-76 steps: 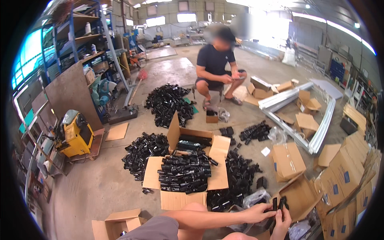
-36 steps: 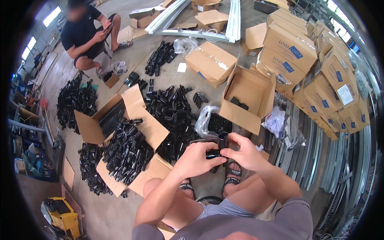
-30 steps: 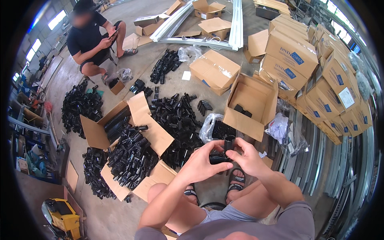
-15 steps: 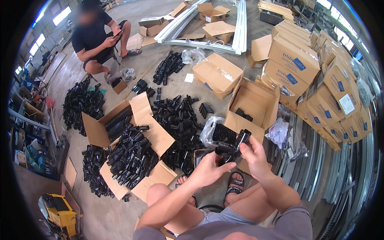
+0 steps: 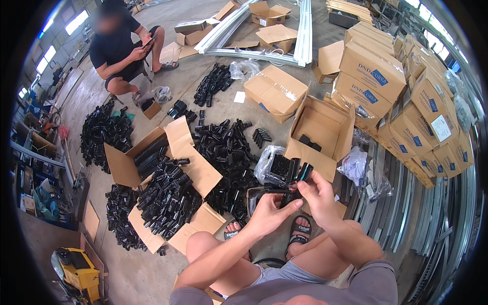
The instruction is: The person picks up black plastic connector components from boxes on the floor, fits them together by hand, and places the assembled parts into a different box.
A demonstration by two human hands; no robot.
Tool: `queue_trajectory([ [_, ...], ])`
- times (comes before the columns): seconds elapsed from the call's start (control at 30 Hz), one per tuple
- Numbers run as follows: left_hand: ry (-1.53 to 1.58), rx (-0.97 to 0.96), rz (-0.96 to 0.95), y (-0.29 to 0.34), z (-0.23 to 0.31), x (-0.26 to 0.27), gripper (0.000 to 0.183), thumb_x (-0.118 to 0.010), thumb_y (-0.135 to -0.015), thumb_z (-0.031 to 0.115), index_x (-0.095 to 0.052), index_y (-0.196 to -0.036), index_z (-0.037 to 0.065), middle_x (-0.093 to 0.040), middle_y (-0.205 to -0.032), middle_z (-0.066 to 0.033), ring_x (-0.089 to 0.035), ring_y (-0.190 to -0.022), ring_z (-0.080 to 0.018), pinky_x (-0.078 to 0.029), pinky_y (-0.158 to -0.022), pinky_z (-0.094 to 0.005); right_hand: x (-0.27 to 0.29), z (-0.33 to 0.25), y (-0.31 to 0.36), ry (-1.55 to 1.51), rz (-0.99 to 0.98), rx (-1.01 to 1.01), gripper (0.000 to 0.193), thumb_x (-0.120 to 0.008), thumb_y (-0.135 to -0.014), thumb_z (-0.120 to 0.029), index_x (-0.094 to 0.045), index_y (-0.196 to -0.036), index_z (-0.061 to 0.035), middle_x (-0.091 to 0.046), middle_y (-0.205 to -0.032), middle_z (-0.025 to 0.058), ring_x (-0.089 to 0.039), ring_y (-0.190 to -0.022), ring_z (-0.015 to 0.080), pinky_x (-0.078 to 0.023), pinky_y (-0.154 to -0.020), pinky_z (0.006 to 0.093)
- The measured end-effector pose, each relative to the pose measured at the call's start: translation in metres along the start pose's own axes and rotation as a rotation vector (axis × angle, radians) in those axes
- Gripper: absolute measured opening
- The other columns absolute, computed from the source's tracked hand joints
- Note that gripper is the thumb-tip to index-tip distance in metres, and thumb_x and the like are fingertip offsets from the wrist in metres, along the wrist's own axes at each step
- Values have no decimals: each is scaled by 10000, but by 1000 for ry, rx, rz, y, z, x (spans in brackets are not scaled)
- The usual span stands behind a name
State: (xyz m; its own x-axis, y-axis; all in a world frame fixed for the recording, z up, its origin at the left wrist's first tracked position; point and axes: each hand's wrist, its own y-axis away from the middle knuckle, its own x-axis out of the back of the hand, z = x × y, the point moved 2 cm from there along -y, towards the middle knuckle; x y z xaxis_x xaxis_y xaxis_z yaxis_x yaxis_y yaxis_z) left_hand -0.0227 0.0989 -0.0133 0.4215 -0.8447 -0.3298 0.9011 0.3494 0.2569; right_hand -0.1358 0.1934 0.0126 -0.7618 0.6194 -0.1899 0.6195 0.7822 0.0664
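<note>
Both hands are raised over my lap, close together, with glossy black tubular parts between them. My left hand [image 5: 272, 212] is closed on a black part [image 5: 276, 188], its thumb pointing toward my right hand. Held upright in my right hand [image 5: 317, 199] is a second black part [image 5: 305, 171], pinched between thumb and fingers. The two parts meet or overlap; whether they are joined cannot be made out. Just beyond them sits a plastic-lined box [image 5: 272, 163] of small black pieces. A heap of black parts [image 5: 226, 152] lies on the floor to the left.
An open carton [image 5: 203, 175] overflows with black parts at left. Beyond my right hand stands another open carton [image 5: 325, 124] with a few black pieces. Stacked cartons [image 5: 371, 66] and metal profiles [image 5: 406, 213] line the right. A person [image 5: 119, 51] sits at far left, holding a phone.
The black part in my right hand has turned more upright, and another dark tube end now shows beside it. My left hand has shifted slightly. The surroundings are unchanged.
</note>
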Motion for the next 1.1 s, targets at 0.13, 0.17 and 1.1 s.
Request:
queue_trajectory([
  [0.13,-75,-132,71,4,11,0,438,-735,-875,66,-574,-1278,10,-665,-1090,-42,-597,-971,-87,-515,-844,-290,2,-6,-2,-28,-28,32,231,-616,-966,-103,-542,-1145,22,-655,-1054,97,-625,-979,143,-497,-880,289],
  [0.17,-77,-135,70,5,12,1,438,-735,-875,66,-574,-1278,10,-665,-1090,-42,-597,-971,-87,-515,-844,-290,2,-8,-1,-25,-40,56,244,-619,-962,-93,-535,-1158,24,-660,-1088,117,-628,-997,156,-495,-900,297],
  [1.1,-1,-255,215,12,13,6,373,-776,-839,81,-584,-1152,15,-653,-953,0,-580,-850,-62,-494,-750,-239,3,1,4,-116,-122,-33,351,-667,-896,14,-534,-1220,38,-608,-1131,68,-602,-1017,115,-500,-894,282],
])
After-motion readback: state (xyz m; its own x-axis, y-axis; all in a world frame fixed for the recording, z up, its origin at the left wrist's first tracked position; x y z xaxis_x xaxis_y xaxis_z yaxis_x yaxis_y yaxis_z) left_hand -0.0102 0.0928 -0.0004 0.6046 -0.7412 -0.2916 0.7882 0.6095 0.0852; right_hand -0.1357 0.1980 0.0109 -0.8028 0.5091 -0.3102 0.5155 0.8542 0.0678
